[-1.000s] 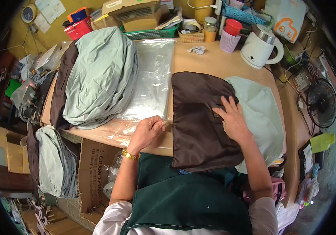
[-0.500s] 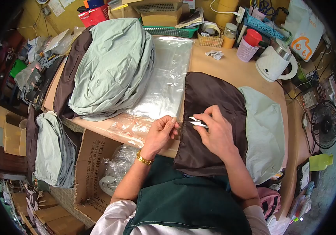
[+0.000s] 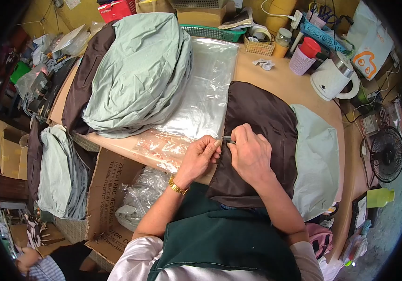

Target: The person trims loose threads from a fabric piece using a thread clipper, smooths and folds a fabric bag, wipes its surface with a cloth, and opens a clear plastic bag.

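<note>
Brown cloth [image 3: 262,110] between two close hands

Brown cloth lay on the worktop [image 3: 285,86], with pale green cloth [image 3: 320,159] along its right side and clear plastic [image 3: 205,89] to its left. At its left edge, the left hand [image 3: 203,152] had thumb and finger pressed together; anything pinched was too small to tell. Over that edge, the right hand [image 3: 251,154] pinched a small grey tool [image 3: 227,139], pointed toward the left hand. Careful work probably called for steady tension and a tip kept off skin.
</note>
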{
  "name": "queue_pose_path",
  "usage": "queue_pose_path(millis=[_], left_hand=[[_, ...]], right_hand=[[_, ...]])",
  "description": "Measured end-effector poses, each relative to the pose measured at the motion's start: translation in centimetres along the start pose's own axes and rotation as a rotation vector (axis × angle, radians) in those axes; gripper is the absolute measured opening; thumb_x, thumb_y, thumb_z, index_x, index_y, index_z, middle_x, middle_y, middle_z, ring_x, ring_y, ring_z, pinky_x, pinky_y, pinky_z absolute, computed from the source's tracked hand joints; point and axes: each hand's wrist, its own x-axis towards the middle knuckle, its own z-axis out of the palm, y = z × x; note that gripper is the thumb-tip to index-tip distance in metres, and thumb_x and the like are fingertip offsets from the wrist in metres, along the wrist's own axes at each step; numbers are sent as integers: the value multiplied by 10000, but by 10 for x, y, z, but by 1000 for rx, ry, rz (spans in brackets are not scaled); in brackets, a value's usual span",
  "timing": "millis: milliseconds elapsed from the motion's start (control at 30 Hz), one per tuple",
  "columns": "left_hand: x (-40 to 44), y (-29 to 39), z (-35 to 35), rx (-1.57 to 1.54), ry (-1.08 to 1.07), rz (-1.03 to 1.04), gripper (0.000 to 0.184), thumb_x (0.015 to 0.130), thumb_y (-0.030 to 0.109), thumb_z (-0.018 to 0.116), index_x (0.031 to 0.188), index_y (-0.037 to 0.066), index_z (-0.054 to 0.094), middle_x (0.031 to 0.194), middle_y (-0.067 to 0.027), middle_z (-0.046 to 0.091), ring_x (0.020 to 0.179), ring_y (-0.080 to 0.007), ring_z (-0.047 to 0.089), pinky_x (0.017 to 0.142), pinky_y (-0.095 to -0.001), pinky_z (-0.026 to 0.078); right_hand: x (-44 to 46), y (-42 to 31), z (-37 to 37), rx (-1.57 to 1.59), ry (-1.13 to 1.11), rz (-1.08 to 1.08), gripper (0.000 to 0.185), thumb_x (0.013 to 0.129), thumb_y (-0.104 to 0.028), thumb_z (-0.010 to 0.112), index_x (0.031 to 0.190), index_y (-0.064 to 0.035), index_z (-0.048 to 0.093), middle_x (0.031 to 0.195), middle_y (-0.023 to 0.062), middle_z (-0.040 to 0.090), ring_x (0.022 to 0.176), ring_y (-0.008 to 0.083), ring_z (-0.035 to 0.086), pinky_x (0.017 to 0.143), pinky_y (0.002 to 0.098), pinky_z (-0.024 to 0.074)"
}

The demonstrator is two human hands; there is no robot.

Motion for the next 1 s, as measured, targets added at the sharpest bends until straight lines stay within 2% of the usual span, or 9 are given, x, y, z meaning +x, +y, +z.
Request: queue_pose_path(millis=[167, 233, 267, 333, 367, 467, 633, 700, 1000], left_hand=[[0, 0, -2, 14, -21, -8, 233, 1011, 233, 542, 874, 50, 585, 782, 18, 584, 690, -48, 519, 629, -200, 437], [-1, 0, -6, -127, -34, -11, 240, 1017, 222, 525, 863, 45, 576, 815, -5, 613, 709, -58, 565, 641, -195, 464], [-2, 1, -6, -126, -33, -11, 240, 1017, 222, 525, 863, 45, 576, 815, -5, 613, 709, -58, 565, 641, -195, 464], [-2, 6, -5, -517, 30, -73, 215, 1017, 162, 510, 845, 43, 564, 880, -54, 646, 771, -74, 625, 670, -191, 531], [-2, 3, -9, -573, -5, -82, 215, 1019, 138, 490, 837, 42, 554, 936, -96, 662, 822, -110, 662, 714, -204, 575], [3, -13, -15, -711, -113, -118, 207, 1021, 121, 474, 850, 38, 554, 943, -101, 662, 798, -127, 664, 715, -223, 588], [3, -2, -4, -626, 29, -78, 216, 1025, 157, 480, 867, 31, 555, 935, -98, 665, 784, -141, 669, 733, -230, 591], [2, 0, -4, -618, 40, -70, 222, 1024, 173, 486, 870, 30, 555, 930, -96, 665, 784, -143, 669, 739, -232, 591], [0, 6, 3, -571, 9, -3, 235, 1025, 189, 489, 873, 21, 554, 942, -97, 662, 799, -133, 675, 748, -228, 590]], right_hand=[[-8, 3, 0, -80, 32, -59, 255, 720, -47, 718, 868, -75, 512, 809, 67, 520, 700, 251, 597, 608, 368, 433], [-12, 16, 6, 36, 219, 63, 261, 747, -79, 729, 921, -72, 534, 887, 89, 543, 756, 279, 611, 650, 388, 474], [-18, 30, 10, 22, 231, 114, 320, 770, -127, 747, 1009, -68, 544, 963, 116, 553, 812, 320, 618, 694, 401, 501], [-36, 58, 21, 53, 215, 304, 389, 777, -155, 758, 1080, -68, 530, 980, 129, 550, 864, 334, 620, 709, 407, 508], [-48, 75, 26, 52, 140, 368, 447, 787, -191, 763, 1140, -70, 515, 999, 133, 548, 897, 335, 614, 725, 412, 513], [-55, 87, 20, 31, 77, 372, 491, 794, -207, 760, 1189, -74, 501, 1006, 135, 546, 906, 329, 611, 735, 414, 512], [-44, 65, -5, 165, 39, 367, 366, 793, -173, 751, 1112, -82, 595, 984, 96, 558, 858, 283, 623, 720, 378, 512], [-34, 40, -17, 118, 25, 236, 279, 763, -133, 754, 1008, -93, 626, 954, 69, 564, 808, 274, 625, 697, 382, 504], [-13, 1, -28, 33, -80, 100, 312, 720, -88, 755, 924, -85, 519, 873, 69, 559, 735, 275, 616, 664, 364, 459]])
